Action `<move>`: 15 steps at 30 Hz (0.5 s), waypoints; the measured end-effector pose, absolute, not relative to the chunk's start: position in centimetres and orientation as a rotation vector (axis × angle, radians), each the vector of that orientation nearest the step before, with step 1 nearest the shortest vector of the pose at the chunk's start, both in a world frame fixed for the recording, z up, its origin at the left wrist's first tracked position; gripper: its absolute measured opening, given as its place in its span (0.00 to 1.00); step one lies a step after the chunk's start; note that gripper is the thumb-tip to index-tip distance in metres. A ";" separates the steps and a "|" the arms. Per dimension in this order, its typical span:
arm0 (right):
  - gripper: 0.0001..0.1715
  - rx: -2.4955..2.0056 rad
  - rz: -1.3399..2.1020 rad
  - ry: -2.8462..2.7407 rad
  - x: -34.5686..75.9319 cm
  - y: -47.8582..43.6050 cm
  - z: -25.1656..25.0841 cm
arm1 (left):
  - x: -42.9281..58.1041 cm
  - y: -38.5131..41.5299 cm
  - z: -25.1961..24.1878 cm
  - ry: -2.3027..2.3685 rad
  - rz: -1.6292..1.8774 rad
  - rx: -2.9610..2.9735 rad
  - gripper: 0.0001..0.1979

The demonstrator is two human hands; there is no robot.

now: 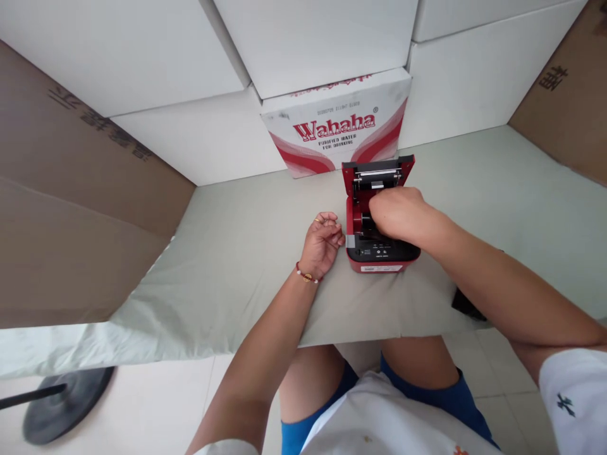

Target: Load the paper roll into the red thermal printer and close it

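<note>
A small red and black printer stands on the cloth-covered table with its lid tipped up and open. My right hand reaches into the open bay, fingers curled downward and hidden inside; what they hold cannot be seen. My left hand rests on the cloth just left of the printer, fingers loosely curled, thumb side near the printer's left wall, holding nothing. A bead bracelet sits on that wrist.
A Wahaha water carton stands right behind the printer, among stacked white boxes. Brown cardboard panels wall in both sides. A dark object lies at the table's front edge under my right forearm. A black round stand base sits on the floor at left.
</note>
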State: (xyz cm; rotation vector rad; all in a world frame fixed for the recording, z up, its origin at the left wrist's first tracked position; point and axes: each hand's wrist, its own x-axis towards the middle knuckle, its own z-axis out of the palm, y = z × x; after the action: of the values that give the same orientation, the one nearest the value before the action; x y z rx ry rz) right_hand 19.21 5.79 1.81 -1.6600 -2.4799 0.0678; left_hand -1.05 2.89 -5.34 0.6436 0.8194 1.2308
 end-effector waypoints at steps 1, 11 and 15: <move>0.10 -1.693 0.078 -2.476 19.3 5.7 1.9 | -1.0 2.9 -5.4 0.820 1.233 0.643 0.21; 0.10 -1.661 0.370 -2.319 21.8 0.7 6.6 | -0.7 2.3 -5.0 0.887 1.318 0.696 0.30; 0.18 -1.492 0.544 -2.024 28.1 -2.2 7.2 | -1.0 2.3 -4.9 0.967 1.302 0.738 0.26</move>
State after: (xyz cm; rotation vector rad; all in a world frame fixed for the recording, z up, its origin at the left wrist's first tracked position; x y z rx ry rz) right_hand 28.08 -2.21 7.24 -1.4919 -2.0237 0.5444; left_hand -0.97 2.27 -4.86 0.7379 0.9667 1.3020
